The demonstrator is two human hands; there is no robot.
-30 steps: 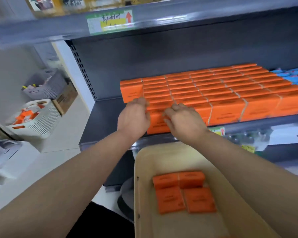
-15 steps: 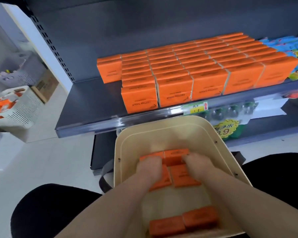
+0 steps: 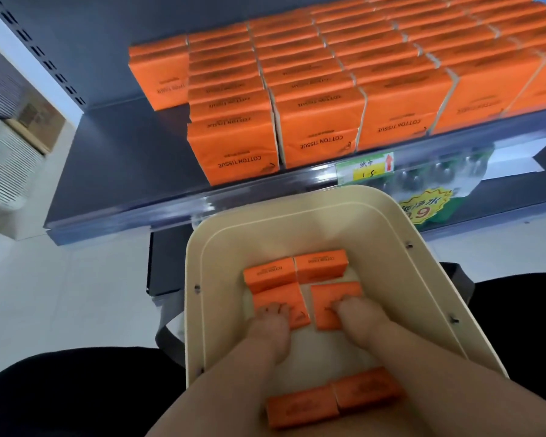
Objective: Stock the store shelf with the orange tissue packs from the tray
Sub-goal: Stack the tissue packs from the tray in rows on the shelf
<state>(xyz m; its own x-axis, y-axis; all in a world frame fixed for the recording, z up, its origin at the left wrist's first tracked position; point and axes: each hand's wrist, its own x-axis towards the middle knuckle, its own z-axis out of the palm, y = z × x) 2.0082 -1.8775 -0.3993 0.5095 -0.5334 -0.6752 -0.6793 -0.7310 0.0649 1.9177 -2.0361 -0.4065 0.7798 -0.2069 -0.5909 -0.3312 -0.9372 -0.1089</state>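
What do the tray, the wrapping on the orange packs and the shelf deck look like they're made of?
Tray: likely moulded plastic, cream and matt, with rounded corners and a stepped rim.
Orange packs: thin soft film or paper wrap, slightly creased; which one is unclear.
Shelf deck: probably painted metal, dark grey, smooth with a faint sheen.

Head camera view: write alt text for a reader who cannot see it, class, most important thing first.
A person's left hand rests its fingers on one orange tissue pack in a cream tray, the right hand on the pack beside it; four more packs lie in the tray. Beyond, a dark shelf holds rows of stocked orange packs.
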